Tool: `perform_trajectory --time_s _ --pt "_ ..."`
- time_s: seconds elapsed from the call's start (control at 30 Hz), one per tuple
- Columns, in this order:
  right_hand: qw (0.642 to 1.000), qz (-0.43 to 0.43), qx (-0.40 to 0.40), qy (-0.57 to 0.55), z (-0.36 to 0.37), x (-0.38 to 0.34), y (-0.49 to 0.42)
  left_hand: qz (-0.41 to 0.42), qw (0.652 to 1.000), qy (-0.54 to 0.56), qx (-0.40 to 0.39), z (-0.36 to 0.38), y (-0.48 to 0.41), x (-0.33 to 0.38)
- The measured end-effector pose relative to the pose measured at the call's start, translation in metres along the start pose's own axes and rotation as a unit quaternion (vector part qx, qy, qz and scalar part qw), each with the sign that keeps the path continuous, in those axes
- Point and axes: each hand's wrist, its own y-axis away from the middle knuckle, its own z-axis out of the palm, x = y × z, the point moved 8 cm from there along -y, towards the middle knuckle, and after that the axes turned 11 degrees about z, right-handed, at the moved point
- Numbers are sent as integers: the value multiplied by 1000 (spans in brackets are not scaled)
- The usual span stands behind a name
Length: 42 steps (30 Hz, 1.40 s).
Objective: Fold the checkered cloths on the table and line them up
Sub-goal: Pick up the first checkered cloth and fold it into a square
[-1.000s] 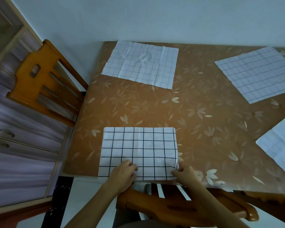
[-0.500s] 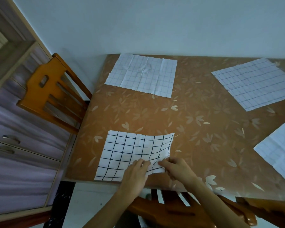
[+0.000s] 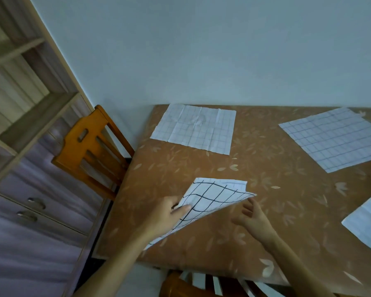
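A folded white cloth with bold black checks (image 3: 214, 197) is lifted off the brown table (image 3: 266, 211) near its front left. My left hand (image 3: 165, 215) pinches the cloth's left edge, and the cloth tilts up toward the right. My right hand (image 3: 252, 217) hovers just right of the cloth with fingers spread and holds nothing. Three more checkered cloths lie flat and unfolded: one at the back left (image 3: 194, 128), one at the back right (image 3: 334, 137), one at the right edge (image 3: 366, 226), partly cut off.
A wooden chair (image 3: 90, 151) stands at the table's left side, against a cabinet with drawers (image 3: 30, 211). Another chair back (image 3: 201, 285) shows below the table's front edge. The wall runs along the table's far edge.
The folded cloth was lying flat near the front edge. My left hand has picked it up and raised it. My right hand has let go and opened. The camera has tilted upward.
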Motion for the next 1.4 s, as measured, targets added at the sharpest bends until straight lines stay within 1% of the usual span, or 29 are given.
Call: perform_trajectory --time_s 0.13,0.2,0.27,0.33,0.43,0.47,0.6,0.73,0.83,0.9,1.03,1.1,1.17,1.23,1.33,1.4 --pt "992 -70 -97 25 11 -29 7 -2 992 123 3 -26 -6 37" --pt "984 -106 -139 16 15 -46 13 -12 983 180 10 -35 -8 45" --pt "975 -143 -171 29 18 -65 22 -28 969 243 25 -42 -9 43" --pt "971 -154 -178 41 19 -75 23 -35 957 287 36 -47 -8 40" --pt "980 -136 -146 13 15 -80 18 -46 950 304 55 -54 -5 31" --pt "981 -127 -148 11 15 -80 18 -54 947 310 64 -56 -3 26" --pt "979 -115 -167 -14 19 -80 21 -91 948 290 97 -68 3 4" --pt "977 -100 -167 -83 19 -78 26 -163 943 286 42 -51 12 -12" --pt "977 -111 -152 -100 15 -78 26 -187 954 233 32 -39 22 -23" --pt "979 -103 -145 -99 12 -76 26 -181 959 217 33 -34 25 -31" --pt "983 -102 -133 -69 3 -72 24 -169 958 223 53 -34 24 -36" --pt "985 -104 -126 -64 -2 -71 22 -163 955 231 88 -37 22 -40" --pt "985 -112 -117 -66 -7 -73 23 -160 948 234 142 -46 21 -43" --pt "984 -119 -111 -75 -10 -75 25 -148 946 221 183 -54 20 -43" --pt "984 -123 -97 -88 -13 -76 25 -110 952 191 214 -62 18 -37" --pt "984 -139 -88 -72 -15 -78 26 -88 958 171 213 -65 18 -31"
